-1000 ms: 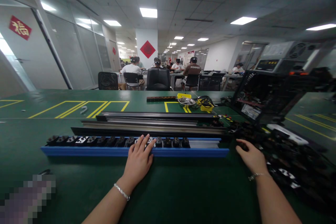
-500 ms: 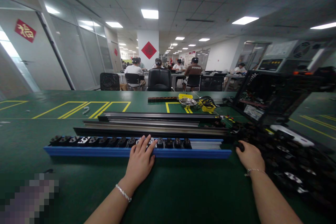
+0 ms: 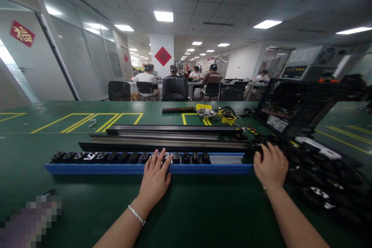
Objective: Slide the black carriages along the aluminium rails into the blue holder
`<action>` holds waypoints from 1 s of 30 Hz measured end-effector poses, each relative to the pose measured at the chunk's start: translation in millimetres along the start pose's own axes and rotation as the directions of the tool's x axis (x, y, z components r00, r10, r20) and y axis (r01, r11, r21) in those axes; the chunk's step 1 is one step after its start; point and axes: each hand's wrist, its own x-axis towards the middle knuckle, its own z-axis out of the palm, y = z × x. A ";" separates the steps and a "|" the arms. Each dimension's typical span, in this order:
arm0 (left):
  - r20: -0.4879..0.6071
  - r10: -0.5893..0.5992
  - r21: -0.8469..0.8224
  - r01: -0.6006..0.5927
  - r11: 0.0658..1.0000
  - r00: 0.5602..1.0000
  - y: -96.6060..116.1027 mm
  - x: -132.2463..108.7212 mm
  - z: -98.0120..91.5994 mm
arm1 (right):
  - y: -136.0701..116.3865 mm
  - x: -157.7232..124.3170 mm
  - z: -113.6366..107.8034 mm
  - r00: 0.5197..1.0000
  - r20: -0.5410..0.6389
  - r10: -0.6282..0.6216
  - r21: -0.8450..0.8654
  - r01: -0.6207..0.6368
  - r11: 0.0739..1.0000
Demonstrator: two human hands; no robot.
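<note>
A long blue rail (image 3: pixel 116 169) lies across the green table, its channel filled with a row of black socket modules (image 3: pixel 112 157) from the left end to right of centre. My left hand (image 3: pixel 157 168) rests on the rail with fingers spread over some modules. Bare metal (image 3: pixel 225 158) shows in the channel further right. At the rail's right end is my right hand (image 3: pixel 271 166), palm down, fingers bent around a small black socket module that the hand mostly hides. To its right lies a pile of black modules (image 3: pixel 316 192).
Behind the rail lie several dark metal profiles (image 3: pixel 171 139). Further back are a steel bowl (image 3: pixel 206 113), a black cable (image 3: pixel 227 114) and a dark strip (image 3: pixel 178 110). An open computer case (image 3: pixel 290 104) stands at the right. People (image 3: pixel 213 75) sit at far tables.
My right hand has moved slightly left and up from the pile's edge to the rail's right end, turning palm down. My left hand keeps its place on the rail.
</note>
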 end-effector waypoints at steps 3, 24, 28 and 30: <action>-0.017 0.050 0.003 -0.050 0.999 0.999 3.6 -0.9 -1.0 | -54.0 -8.3 -8.1 0.982 0.098 -0.161 0.189 0.141 0.972; 0.213 0.388 -0.151 -0.362 0.920 0.897 12.6 -4.8 -0.7 | -147.7 -35.0 -13.0 0.862 0.454 -0.223 0.355 0.055 0.933; 0.211 0.385 -0.157 -0.358 0.921 0.898 13.1 -4.7 -1.5 | -146.3 -35.4 -11.9 0.858 0.456 -0.235 0.346 0.073 0.936; 0.206 0.387 -0.163 -0.358 0.919 0.899 13.1 -4.2 -2.6 | -146.2 -35.1 -12.1 0.858 0.455 -0.237 0.347 0.075 0.935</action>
